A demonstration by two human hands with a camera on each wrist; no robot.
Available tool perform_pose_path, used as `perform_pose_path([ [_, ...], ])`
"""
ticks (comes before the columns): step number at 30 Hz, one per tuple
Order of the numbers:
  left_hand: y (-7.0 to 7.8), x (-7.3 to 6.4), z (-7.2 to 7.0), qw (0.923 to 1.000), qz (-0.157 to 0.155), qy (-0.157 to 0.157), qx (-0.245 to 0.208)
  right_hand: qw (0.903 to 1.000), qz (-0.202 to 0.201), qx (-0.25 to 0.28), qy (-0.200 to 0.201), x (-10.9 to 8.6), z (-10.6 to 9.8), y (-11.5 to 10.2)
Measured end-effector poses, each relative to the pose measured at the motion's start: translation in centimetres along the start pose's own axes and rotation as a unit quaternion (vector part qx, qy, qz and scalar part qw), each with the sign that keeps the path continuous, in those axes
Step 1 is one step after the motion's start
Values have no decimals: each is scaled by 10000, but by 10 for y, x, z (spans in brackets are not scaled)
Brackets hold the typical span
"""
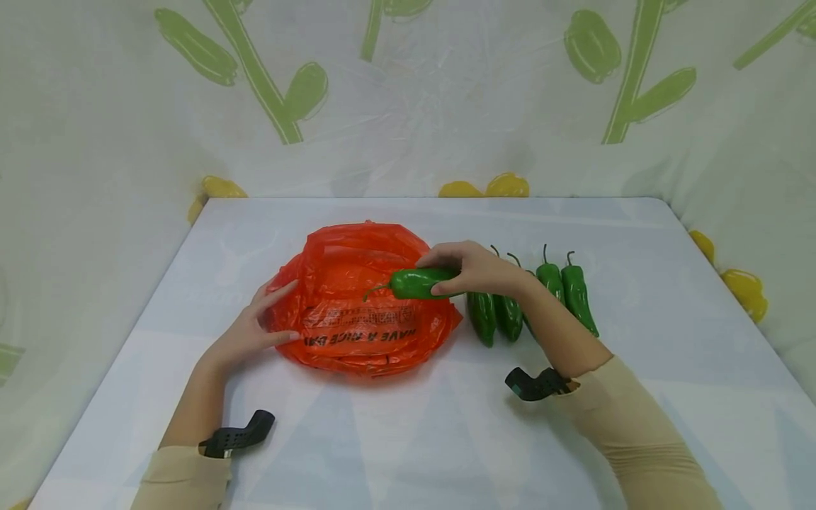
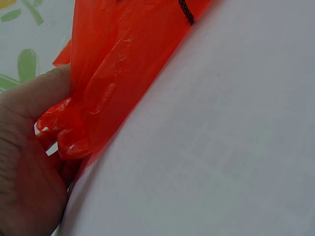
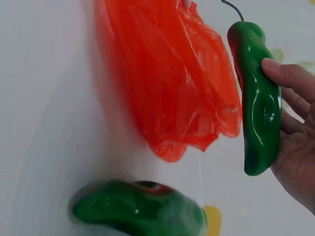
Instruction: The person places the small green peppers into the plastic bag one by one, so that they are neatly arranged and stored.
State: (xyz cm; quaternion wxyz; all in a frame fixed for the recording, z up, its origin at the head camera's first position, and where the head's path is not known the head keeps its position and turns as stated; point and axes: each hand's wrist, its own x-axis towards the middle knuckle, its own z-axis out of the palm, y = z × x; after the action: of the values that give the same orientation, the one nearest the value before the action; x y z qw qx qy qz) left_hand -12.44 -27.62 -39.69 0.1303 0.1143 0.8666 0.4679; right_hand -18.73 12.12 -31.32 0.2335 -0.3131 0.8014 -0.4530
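Note:
A red plastic bag [image 1: 357,312] with dark printing lies on the table, its mouth spread wide. At its left side my left hand [image 1: 245,333] holds the edge. In the left wrist view, crumpled film gathers between the thumb [image 2: 47,91] and the fingers, which are partly hidden. Over the right part of the bag, my right hand [image 1: 474,269] grips a long green pepper [image 1: 417,283] lying sideways, stem pointing left. The right wrist view shows the thumb [image 3: 283,73] pressed against this pepper [image 3: 258,113].
Several more green peppers [image 1: 579,290] lie in a row right of the bag, some partly hidden by my right forearm. One pepper [image 3: 138,209] shows close up in the right wrist view. The white table [image 1: 408,439] ends at a patterned cloth [image 1: 408,127] behind.

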Motion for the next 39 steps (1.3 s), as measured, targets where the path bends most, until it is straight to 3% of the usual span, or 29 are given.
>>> perform_pose_path([
  [9, 1, -5, 0, 9997, -238, -1, 62, 10000, -49, -38, 9, 26, 17, -12],
  [15, 0, -6, 1, 9998, -188, 28, 0, 9999, -100, -18, 2, 42, 30, -19],
  [29, 1, -4, 1, 9999, -165, -10, -2, 9970, 536, -554, 96, 85, 45, -20],
  [39, 0, 1, 0, 10000, -50, 4, -23, 9956, 673, -649, 49, 106, 44, -29],
])
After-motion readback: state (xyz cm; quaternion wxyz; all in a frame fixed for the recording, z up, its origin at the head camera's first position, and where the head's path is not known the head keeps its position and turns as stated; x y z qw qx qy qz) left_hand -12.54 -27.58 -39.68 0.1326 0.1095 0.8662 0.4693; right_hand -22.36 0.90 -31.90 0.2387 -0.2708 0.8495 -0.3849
